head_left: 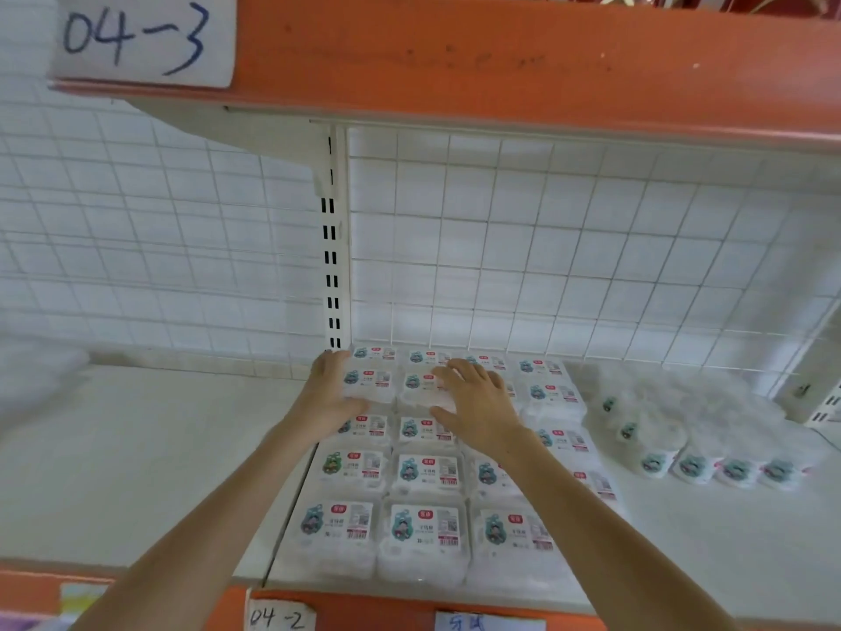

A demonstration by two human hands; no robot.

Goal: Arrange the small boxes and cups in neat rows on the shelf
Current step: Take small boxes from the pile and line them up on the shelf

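Right at the near edge, at six o'clock, the orange shelf lip (pixel 364 608) carries a handwritten tag reading "04-2" (pixel 280 618), with a second blue-lettered label (pixel 489 623) just to its right. Both forearms come up from the bottom corners and converge toward the middle of the white shelf (pixel 136 471).

Between them sit the small boxes (pixel 425 475): clear packs with white contents and printed labels, laid flat in rows and columns, touching one another, running from the front lip back to the wire grid. The nearest row shows three packs side by side; the rows behind line up closely with it.

Further in, the left hand (pixel 330 393) rests against the left side of a box in the second row from the back, fingers straight and close together, pointing toward twelve o'clock, thumb lying along the box's near edge. The right hand (pixel 478 403) lies flat on top of the neighbouring boxes, fingers spread apart and extended, palm down, nothing gripped.

Out at three o'clock, the cups (pixel 710 466) stand in a loose cluster, a front row of labelled ones near the boxes but apart from them; those behind are blurred.

Beyond, the white wire grid (pixel 546 248) backs the shelf, a slotted upright (pixel 334 248) stands at twelve o'clock, and overhead the orange upper shelf (pixel 500 56) bears a "04-3" tag (pixel 141 36) at eleven o'clock.
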